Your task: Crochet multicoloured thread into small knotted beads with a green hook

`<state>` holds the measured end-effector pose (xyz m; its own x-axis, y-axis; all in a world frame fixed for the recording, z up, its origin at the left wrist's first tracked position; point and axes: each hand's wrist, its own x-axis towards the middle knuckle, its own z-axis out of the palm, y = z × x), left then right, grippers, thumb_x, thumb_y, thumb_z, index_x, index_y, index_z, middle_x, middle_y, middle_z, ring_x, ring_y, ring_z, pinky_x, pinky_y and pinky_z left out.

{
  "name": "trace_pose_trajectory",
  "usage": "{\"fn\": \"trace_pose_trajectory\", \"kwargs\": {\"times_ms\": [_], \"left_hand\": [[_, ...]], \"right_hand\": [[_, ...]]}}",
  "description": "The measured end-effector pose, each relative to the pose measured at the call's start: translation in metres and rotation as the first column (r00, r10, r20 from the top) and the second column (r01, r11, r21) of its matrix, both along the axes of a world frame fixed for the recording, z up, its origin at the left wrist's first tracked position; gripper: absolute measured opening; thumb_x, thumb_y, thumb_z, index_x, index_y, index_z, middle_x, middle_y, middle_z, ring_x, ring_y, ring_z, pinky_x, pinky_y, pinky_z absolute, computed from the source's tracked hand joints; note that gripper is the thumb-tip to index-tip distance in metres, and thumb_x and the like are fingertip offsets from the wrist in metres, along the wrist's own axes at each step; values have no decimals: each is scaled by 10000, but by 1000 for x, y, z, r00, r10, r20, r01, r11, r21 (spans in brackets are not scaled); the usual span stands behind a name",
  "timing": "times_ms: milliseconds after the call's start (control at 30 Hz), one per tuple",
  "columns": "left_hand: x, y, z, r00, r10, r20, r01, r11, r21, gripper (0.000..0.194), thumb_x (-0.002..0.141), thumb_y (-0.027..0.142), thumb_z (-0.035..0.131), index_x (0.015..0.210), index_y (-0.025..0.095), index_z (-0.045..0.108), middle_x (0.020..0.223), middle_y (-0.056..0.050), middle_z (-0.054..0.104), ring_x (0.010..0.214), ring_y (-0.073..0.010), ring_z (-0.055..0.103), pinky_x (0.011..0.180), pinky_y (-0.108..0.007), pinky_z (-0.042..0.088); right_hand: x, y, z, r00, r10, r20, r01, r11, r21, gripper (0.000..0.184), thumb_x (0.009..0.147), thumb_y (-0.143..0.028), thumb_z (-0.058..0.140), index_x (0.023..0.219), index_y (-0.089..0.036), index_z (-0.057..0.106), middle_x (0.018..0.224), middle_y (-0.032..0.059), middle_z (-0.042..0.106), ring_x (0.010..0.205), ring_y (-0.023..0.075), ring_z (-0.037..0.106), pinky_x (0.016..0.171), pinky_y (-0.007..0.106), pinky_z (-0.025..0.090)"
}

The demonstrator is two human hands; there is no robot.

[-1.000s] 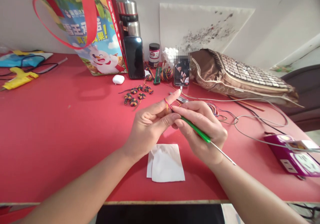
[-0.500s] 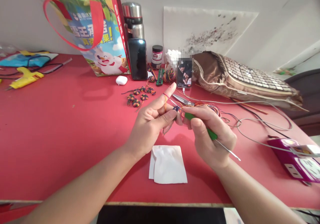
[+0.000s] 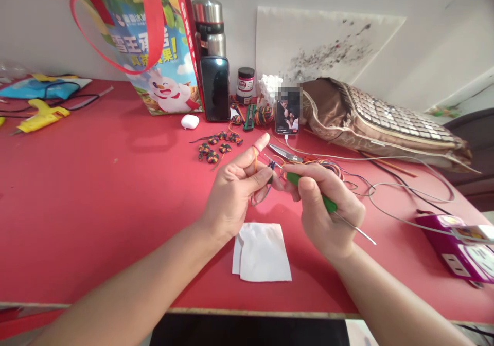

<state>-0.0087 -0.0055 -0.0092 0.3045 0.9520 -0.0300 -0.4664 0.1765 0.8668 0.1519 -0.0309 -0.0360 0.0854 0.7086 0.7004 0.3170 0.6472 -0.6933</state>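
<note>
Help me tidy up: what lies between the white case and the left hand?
Small multicoloured yarn pieces lie on the red table between the white case and the left hand, as the head view shows.

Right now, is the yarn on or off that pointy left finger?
On. The yarn crosses the raised index finger of the left hand, and its orange stretch runs down from there.
</note>
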Motion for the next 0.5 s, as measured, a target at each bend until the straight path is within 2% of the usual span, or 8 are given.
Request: {"fn": "trace_pose_trajectory", "kwargs": {"times_ms": [200,367,500], "left_hand": [[1,-3,1,1000,-1,-8,1,1000,-13,760,891,297,834,1607,227,587,699,20,687,556,-90,359,543,-249,297],[-2,-4,1,993,44,-107,-37,997,74,596,919,231,792,1507,259,698,698,24,662,637,-121,455,617,-276,364],[2,-8,1,995,29,-99,-18,994,110,547,926,189,775,1466,259,731,690,32,623,681,-136,521,675,-286,420]], "right_hand": [[0,-2,2,999,22,-28,-23,1000,-21,196,1086,-303,651,1154,-218,815,838,33,775,705,170,722,651,328,603],[-1,-1,8,1000,-13,-23,12,997,-71,235,1092,-342,636,1043,-209,824,782,27,755,632,151,692,552,289,562],[-5,1,6,1000,8,-8,-9,995,-100,197,1097,-306,623,1060,-212,792,757,8,729,662,149,693,605,294,571]]}}
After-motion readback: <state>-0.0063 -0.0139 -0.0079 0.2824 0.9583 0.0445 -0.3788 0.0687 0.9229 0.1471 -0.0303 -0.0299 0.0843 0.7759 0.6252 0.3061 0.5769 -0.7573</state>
